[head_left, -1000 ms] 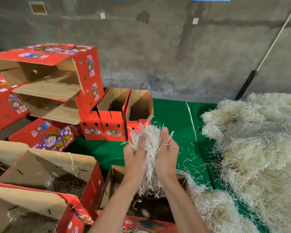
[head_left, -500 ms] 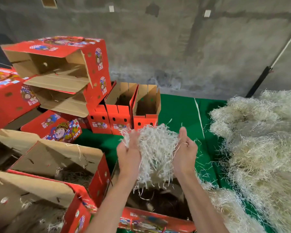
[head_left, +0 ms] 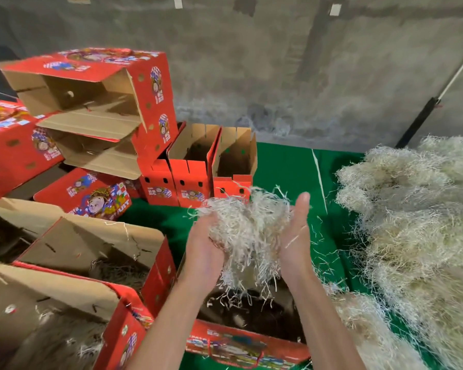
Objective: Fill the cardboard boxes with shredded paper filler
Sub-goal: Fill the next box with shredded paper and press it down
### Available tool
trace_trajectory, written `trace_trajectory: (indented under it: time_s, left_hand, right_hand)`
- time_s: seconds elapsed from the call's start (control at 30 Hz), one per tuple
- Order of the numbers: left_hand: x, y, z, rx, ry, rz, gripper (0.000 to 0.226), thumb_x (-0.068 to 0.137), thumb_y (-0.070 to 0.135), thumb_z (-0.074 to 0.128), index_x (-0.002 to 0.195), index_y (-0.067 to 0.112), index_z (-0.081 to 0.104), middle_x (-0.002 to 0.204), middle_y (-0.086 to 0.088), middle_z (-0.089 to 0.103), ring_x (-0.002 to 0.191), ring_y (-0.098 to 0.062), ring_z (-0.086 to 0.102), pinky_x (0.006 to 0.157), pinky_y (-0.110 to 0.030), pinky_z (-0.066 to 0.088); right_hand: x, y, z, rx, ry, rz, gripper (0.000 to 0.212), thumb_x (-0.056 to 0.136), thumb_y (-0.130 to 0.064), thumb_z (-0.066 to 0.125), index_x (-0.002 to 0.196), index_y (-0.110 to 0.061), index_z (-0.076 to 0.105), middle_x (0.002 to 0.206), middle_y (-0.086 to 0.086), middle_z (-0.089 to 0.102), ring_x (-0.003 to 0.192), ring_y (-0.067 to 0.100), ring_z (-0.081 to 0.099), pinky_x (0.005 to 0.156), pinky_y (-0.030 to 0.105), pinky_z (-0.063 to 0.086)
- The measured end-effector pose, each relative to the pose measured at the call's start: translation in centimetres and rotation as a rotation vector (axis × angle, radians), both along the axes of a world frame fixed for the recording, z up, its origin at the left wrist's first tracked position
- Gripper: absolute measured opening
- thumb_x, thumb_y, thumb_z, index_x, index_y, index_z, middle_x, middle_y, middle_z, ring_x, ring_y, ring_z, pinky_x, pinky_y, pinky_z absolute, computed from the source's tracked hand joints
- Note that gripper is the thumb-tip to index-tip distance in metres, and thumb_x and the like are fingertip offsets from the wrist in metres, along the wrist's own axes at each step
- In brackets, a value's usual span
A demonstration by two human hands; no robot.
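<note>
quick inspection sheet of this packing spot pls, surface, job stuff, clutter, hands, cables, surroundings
surface: green cloth, loose strands scattered on it
job's things: clump of shredded paper held above open box, strands falling in; big filler pile at right; two boxes at left partly filled
clutter: empty red boxes stacked at far left, narrow open cartons behind
hands: left hand and right hand flank the clump, fingers straight
cables: nothing seen
surroundings: concrete wall, leaning pole

Two hands (head_left: 203, 252), nine red boxes (head_left: 96, 92), one filler heap (head_left: 417, 222).
</note>
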State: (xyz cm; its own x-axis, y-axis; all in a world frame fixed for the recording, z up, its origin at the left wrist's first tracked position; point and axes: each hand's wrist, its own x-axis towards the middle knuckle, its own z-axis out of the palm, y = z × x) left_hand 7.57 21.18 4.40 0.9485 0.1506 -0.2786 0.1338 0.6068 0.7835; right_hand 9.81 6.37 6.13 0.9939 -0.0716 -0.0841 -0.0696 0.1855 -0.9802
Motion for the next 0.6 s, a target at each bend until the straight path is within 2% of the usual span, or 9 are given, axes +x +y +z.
trace_trajectory:
  time_s: [0.03,0.1,0.13,0.17,0.23,0.3,0.4,0.5,0.6]
  left_hand:
    - [-0.3,-0.8,-0.3,0.114,0.03,0.019,0.089,0.076,0.051,0.075,0.151,0.024,0.037,0.153,0.011,0.036,0.138,-0.01,0.038,0.118,-0.042,0.029]
    - [-1.3,-2.6,0.0,0.438,-0.016,0.082,0.081,0.079,0.066,0.07,0.149,0.041,0.037,0.135,0.031,0.037,0.127,0.007,0.035,0.106,-0.018,0.032]
    - [-1.5,-3.4,-0.3,0.531,-0.083,0.099,0.055,0.083,0.067,0.064,0.134,0.059,0.048,0.123,0.04,0.045,0.115,0.017,0.042,0.096,-0.009,0.036]
    - [-1.6,-3.9,0.1,0.573,-0.126,0.109,0.029,0.086,0.066,0.062,0.113,0.072,0.054,0.106,0.044,0.057,0.1,0.024,0.05,0.086,-0.008,0.042]
    - [-1.7,-3.1,0.9,0.544,-0.119,0.151,0.012,0.086,0.064,0.065,0.098,0.065,0.064,0.095,0.032,0.07,0.095,0.015,0.062,0.087,-0.027,0.052]
    - [-1.0,-0.1,1.2,0.386,0.012,0.3,0.023,0.083,0.058,0.072,0.095,0.04,0.068,0.108,0.013,0.071,0.123,-0.015,0.059,0.109,-0.054,0.041]
    - [-0.3,3.4,1.1,0.212,0.142,0.427,0.035,0.082,0.061,0.07,0.108,0.04,0.061,0.121,0.015,0.062,0.133,-0.022,0.048,0.116,-0.047,0.03]
    - [-0.6,1.0,1.3,0.184,0.115,0.143,0.051,0.083,0.073,0.056,0.123,0.043,0.065,0.129,0.006,0.064,0.122,-0.018,0.057,0.106,-0.046,0.043]
    - [-1.5,-1.8,1.2,0.172,0.147,-0.154,0.06,0.086,0.073,0.049,0.133,0.038,0.06,0.132,0.001,0.064,0.122,-0.02,0.06,0.102,-0.045,0.05]
  right_hand:
    - [-0.4,0.9,0.2,-0.061,-0.074,0.046,0.091,0.084,-0.089,0.026,0.155,-0.031,0.029,0.143,-0.025,0.035,0.119,-0.025,0.037,0.114,0.034,0.02]
    - [-1.2,2.5,0.2,-0.293,-0.137,-0.022,0.087,0.084,-0.087,0.04,0.144,-0.023,0.044,0.125,-0.026,0.054,0.094,-0.022,0.054,0.097,0.024,0.033]
    - [-1.3,3.0,0.1,-0.366,-0.178,-0.089,0.071,0.087,-0.08,0.047,0.128,-0.022,0.056,0.097,-0.023,0.07,0.071,-0.012,0.058,0.066,0.024,0.043]
    - [-1.5,3.1,-0.1,-0.377,-0.231,-0.12,0.051,0.091,-0.07,0.053,0.107,-0.023,0.063,0.063,-0.015,0.065,0.05,-0.001,0.051,0.054,0.023,0.047]
    - [-1.3,2.0,0.0,-0.298,-0.278,-0.132,0.045,0.097,-0.054,0.058,0.068,-0.02,0.057,0.044,-0.007,0.043,0.039,0.014,0.034,0.039,0.024,0.028]
    - [-0.6,-0.9,0.3,-0.198,-0.206,-0.219,0.051,0.099,-0.049,0.057,0.059,-0.017,0.049,0.045,-0.005,0.039,0.037,0.015,0.029,0.037,0.021,0.022]
    - [-0.3,-3.7,0.7,-0.129,-0.222,-0.311,0.056,0.101,-0.052,0.051,0.057,-0.021,0.038,0.042,-0.008,0.03,0.034,0.011,0.022,0.038,0.016,0.019]
    - [-0.7,-1.6,0.5,-0.089,-0.188,-0.184,0.074,0.098,-0.067,0.042,0.062,-0.004,0.056,0.045,0.014,0.045,0.035,0.033,0.038,0.046,0.019,0.031]
    - [-1.5,0.7,0.4,0.069,-0.054,0.045,0.088,0.093,-0.077,0.035,0.094,0.005,0.068,0.084,0.03,0.067,0.07,0.047,0.065,0.071,0.045,0.058]
